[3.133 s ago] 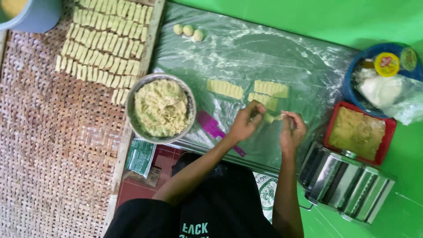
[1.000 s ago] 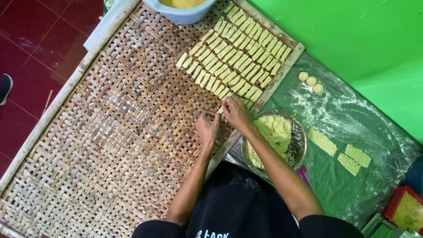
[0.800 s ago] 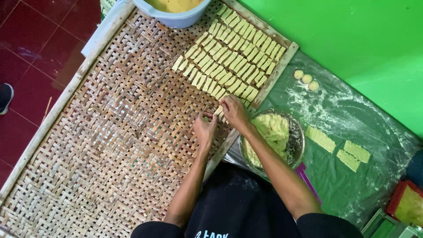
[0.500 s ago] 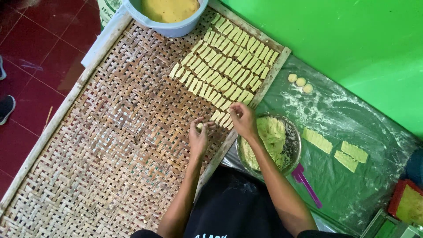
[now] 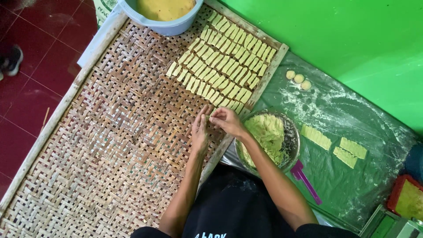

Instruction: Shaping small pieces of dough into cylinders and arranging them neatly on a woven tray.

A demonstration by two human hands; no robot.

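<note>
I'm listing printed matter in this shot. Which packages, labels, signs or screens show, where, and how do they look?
Printed bag or packet: top edge, left of the pale blue tub, partly hidden; white with green print.
Shirt print: bottom edge, on the person's black top; pale lettering, cut off.
No signs or screens.

I see even, soft daylight with no hard shadows. Faint sheen on the plastic sheet (image 5: 352, 119) at right. Focus sharp; edges slightly stretched.

The frame's top edge is cutting off the blue tub (image 5: 164, 24); fingers are hiding whatever the hands are pinching.
</note>
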